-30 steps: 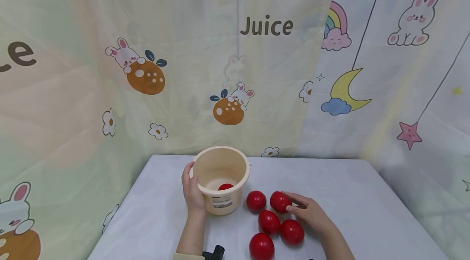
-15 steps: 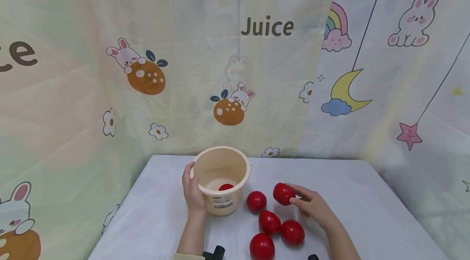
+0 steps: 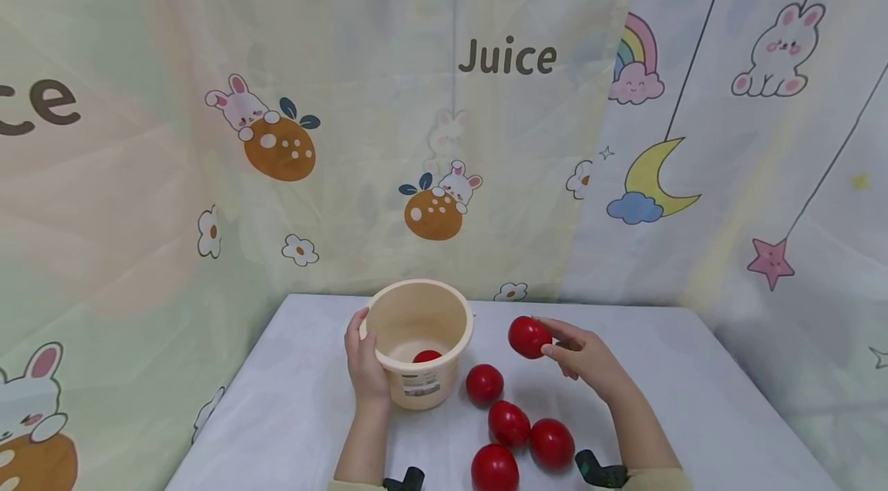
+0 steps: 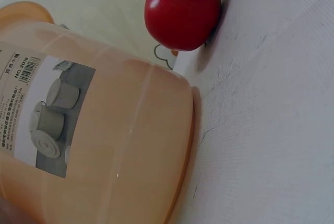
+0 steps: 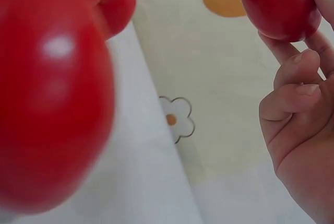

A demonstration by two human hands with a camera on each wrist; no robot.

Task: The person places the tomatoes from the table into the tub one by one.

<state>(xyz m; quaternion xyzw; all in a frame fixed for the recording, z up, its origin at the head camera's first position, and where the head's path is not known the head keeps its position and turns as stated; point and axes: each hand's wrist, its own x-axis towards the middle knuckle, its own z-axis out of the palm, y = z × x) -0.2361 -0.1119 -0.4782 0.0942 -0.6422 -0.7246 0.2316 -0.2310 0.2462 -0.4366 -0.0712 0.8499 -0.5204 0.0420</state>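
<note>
My left hand [image 3: 366, 368] grips the left side of a cream plastic bucket [image 3: 420, 387] by its rim. Inside lies one red tomato-like fruit [image 3: 426, 356], mostly hidden by the bucket's front wall. My right hand [image 3: 586, 356] pinches another glossy red tomato-like fruit [image 3: 529, 337] between thumb and fingers, raised over the table to the right of the bucket. In the right wrist view the held fruit [image 5: 282, 4] shows at the top, two fingers curled below it. The left wrist view shows the bucket's printed label [image 4: 52, 114] up close.
Several more red fruits lie right of the bucket: one [image 3: 484, 385] close beside it, one [image 3: 509, 424] touching a neighbour [image 3: 551, 444], and one [image 3: 495, 468] nearest me. A white cloth covers the table [image 3: 694, 398]; a printed curtain [image 3: 513, 167] hangs behind.
My right hand has lifted the red fruit off the table, away from the group, and moved it up and farther back. My left hand keeps its grip on the bucket.
</note>
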